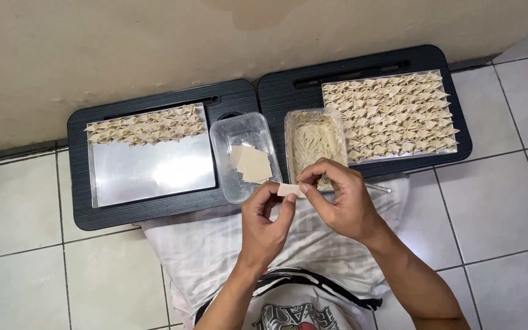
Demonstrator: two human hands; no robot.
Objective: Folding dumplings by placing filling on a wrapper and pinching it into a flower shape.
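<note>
My left hand (265, 221) and my right hand (339, 200) meet above my lap, both pinching a small pale dumpling wrapper (289, 190) between the fingertips. Just beyond them stands a clear plastic tub (224, 160) holding a few flat square wrappers (252, 163), and beside it a second tub (289, 125) of pale minced filling (311, 144). A thin metal utensil (379, 187) pokes out past my right hand.
Two black lap tables (111, 214) (276, 91) sit against the wall. The left metal tray (154, 174) carries a row of folded dumplings (148, 127) along its far edge; the right tray (450, 148) is covered with several rows of them (392, 113). White tiled floor (496, 201) lies around.
</note>
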